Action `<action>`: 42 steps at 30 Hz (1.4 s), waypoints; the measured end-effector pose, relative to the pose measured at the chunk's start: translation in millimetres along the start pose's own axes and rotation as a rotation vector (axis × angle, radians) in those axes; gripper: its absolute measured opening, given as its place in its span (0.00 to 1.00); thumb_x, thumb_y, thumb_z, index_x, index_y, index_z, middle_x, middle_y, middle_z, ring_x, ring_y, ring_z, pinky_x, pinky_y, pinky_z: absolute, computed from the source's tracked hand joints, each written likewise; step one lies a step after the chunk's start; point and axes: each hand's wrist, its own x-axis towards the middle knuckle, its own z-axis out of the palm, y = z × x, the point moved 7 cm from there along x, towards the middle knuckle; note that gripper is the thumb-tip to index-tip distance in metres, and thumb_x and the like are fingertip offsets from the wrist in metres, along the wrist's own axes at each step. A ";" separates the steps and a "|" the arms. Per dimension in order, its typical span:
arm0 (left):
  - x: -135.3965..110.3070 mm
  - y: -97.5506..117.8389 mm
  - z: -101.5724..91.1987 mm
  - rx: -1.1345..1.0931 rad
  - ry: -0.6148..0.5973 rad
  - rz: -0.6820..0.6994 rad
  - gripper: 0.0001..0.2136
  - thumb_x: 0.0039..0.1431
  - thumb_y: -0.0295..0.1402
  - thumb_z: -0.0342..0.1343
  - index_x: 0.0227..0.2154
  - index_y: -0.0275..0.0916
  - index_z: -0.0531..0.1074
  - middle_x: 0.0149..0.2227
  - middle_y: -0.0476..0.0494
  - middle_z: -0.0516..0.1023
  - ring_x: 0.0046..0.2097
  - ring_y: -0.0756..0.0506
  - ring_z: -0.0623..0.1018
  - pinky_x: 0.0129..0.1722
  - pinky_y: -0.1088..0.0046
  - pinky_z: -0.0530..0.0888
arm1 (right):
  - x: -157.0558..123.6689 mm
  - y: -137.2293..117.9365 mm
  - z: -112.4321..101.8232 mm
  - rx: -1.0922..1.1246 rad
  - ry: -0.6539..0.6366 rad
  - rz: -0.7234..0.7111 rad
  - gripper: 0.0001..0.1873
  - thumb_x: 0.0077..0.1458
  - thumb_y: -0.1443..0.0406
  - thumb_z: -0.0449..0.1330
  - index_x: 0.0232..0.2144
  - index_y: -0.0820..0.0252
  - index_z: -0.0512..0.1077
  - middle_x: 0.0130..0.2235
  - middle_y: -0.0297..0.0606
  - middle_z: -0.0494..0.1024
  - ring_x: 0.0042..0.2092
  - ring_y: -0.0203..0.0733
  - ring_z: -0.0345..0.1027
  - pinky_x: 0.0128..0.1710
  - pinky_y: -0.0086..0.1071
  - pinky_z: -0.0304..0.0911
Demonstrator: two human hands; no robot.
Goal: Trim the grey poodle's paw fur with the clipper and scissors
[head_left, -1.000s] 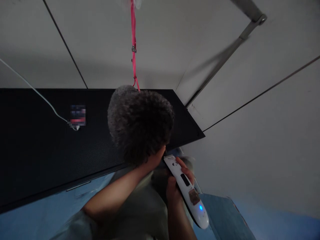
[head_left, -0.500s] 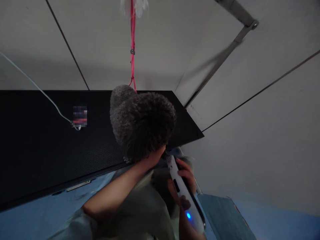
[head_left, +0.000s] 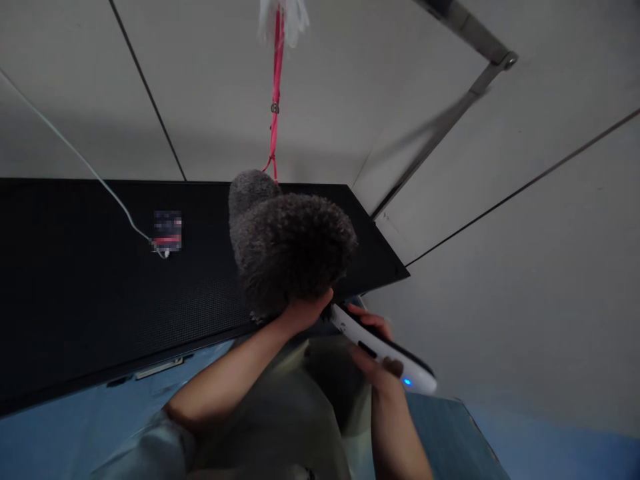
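Observation:
My left hand is closed at the underside of a dark grey fluffy piece, perhaps plush; its fingers are mostly hidden beneath the pile. A smaller, rounded grey lobe sticks up at its upper left. My right hand grips a long white handheld device with a black edge, a dark oval button and a lit blue light at its lower end. The device's upper end is beside my left hand, near a dark tuft under the piece. Whether it touches the tuft I cannot tell.
A black mesh-textured shelf runs behind the fluffy piece, with a blurred small box and a white cable on it. A pink cord hangs above. A metal hinged brace joins the shelf to the wall at right.
My right hand has turned the white device so its lit end swings up and to the right, lying flatter. The fluffy piece stays in my left hand, shifted slightly right in view.

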 end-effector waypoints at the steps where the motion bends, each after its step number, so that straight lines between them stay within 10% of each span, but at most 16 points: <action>1: -0.5 -0.3 0.7 0.033 -0.031 -0.001 0.01 0.45 0.33 0.60 0.24 0.44 0.74 0.37 0.45 0.79 0.49 0.40 0.74 0.58 0.62 0.60 | 5.1 5.2 -1.4 0.063 -0.011 0.046 0.21 0.43 0.60 0.67 0.40 0.55 0.68 0.49 0.45 0.75 0.50 0.53 0.70 0.43 0.48 0.68; 11: 0.5 -9.0 8.6 0.134 -0.102 0.020 0.13 0.49 0.37 0.56 0.39 0.42 0.73 0.54 0.41 0.71 0.61 0.40 0.63 0.63 0.59 0.49 | 12.0 59.9 -2.5 0.455 0.108 0.239 0.30 0.31 0.51 0.70 0.37 0.53 0.67 0.45 0.43 0.77 0.44 0.55 0.72 0.40 0.54 0.65; 17: 1.9 -6.9 14.5 0.075 -0.078 0.010 0.06 0.51 0.35 0.54 0.31 0.42 0.74 0.46 0.42 0.77 0.57 0.41 0.68 0.60 0.60 0.56 | -2.4 55.5 6.9 0.560 0.148 0.184 0.25 0.37 0.54 0.69 0.39 0.48 0.67 0.47 0.38 0.76 0.47 0.54 0.72 0.42 0.53 0.65; 33: -1.1 1.5 24.0 -0.036 -0.042 -0.067 0.17 0.55 0.34 0.52 0.48 0.40 0.70 0.56 0.43 0.69 0.59 0.44 0.65 0.62 0.64 0.53 | -28.1 6.4 4.6 0.026 0.047 -0.142 0.18 0.50 0.67 0.62 0.44 0.47 0.67 0.55 0.36 0.70 0.57 0.48 0.63 0.51 0.44 0.63; 42: -2.1 1.0 19.1 -0.023 -0.065 -0.078 0.11 0.55 0.36 0.52 0.40 0.40 0.72 0.49 0.41 0.75 0.54 0.42 0.70 0.56 0.63 0.61 | -21.7 7.0 5.7 0.046 -0.036 -0.065 0.20 0.49 0.69 0.62 0.44 0.47 0.68 0.56 0.39 0.68 0.57 0.50 0.61 0.53 0.47 0.59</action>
